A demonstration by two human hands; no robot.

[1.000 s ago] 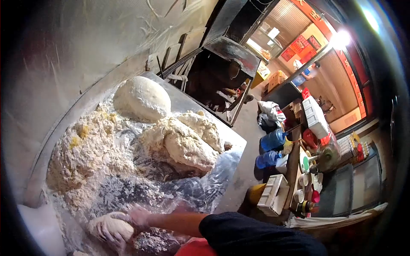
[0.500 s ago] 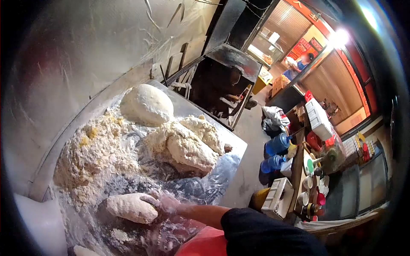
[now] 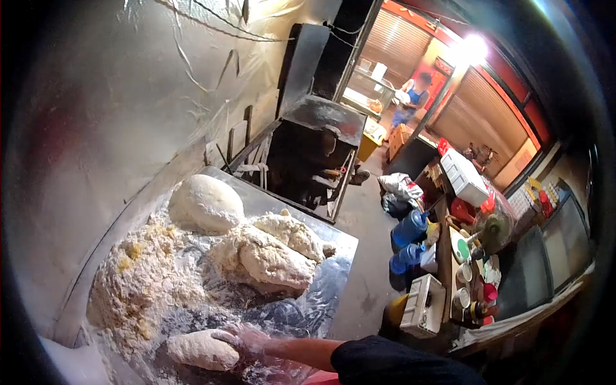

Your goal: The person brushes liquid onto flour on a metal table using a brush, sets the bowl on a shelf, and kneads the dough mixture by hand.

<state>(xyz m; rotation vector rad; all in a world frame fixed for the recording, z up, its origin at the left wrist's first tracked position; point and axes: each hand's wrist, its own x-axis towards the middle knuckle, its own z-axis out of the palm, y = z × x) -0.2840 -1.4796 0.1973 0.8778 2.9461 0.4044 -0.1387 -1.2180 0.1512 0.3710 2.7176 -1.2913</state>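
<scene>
My right hand (image 3: 247,343), dusted with flour, rests at the right end of an oval dough piece (image 3: 202,350) on the floury work surface (image 3: 337,256). Its fingertips touch the dough; blur and the dough's edge hide how far the fingers are bent. My left hand is out of the frame. A round dough ball (image 3: 206,204) sits at the back of the surface, with rough dough lumps (image 3: 276,260) in front of it to the right. Crumbly flour mixture (image 3: 131,276) is heaped on the left.
Beyond the work surface stands a dark open metal box (image 3: 301,160). Blue water bottles (image 3: 409,228), a white foam box (image 3: 423,306) and a table with bowls (image 3: 463,273) are at the right. A person (image 3: 410,99) stands in the background.
Since the first frame, the left hand has left the dough and gone out of view. The dough piece now lies lengthwise under the right hand's fingertips. The camera view has tilted upward.
</scene>
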